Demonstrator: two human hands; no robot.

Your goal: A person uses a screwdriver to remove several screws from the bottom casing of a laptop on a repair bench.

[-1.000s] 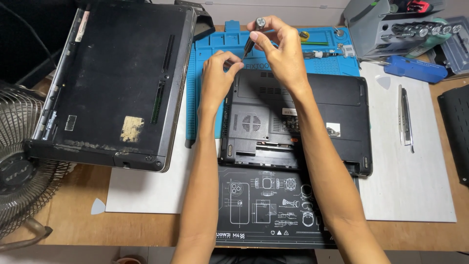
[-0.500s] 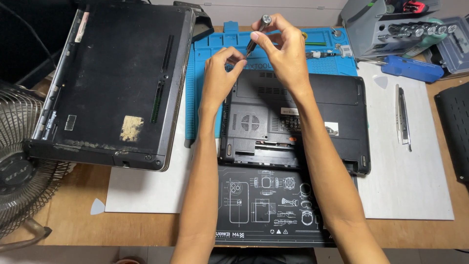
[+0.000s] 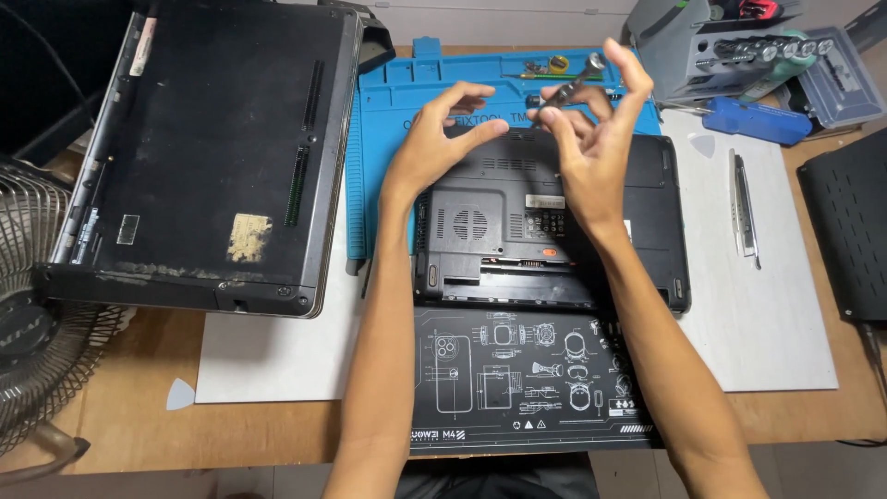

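Head view: both hands are hovering in the upper middle of the frame, over the far edge of a small black laptop (image 3: 554,231) that is lying bottom-up at centre. The right hand (image 3: 596,148) is gripping a slim screwdriver (image 3: 568,90) between thumb and fingers, its metal cap pointing to the upper right and its tip slanting down toward the left hand. The left hand (image 3: 434,143) is half open, thumb and forefinger reaching toward that tip; whether they are pinching a screw is too small to tell. Both hands are clear of the laptop's casing.

The laptop is resting partly on a blue mat (image 3: 388,111) and partly on a black mat (image 3: 517,388) with white line drawings. A larger laptop (image 3: 212,148) is lying upside down in the upper left, a fan (image 3: 37,342) at the left edge, and a grey bit case (image 3: 711,46) in the upper right. A metal pry tool (image 3: 744,208) is lying on the white sheet at right.

To do this well, I judge the driver should be held steady while the left fingertips are working at the tip, directly over the blue mat so anything dropped is landing there.
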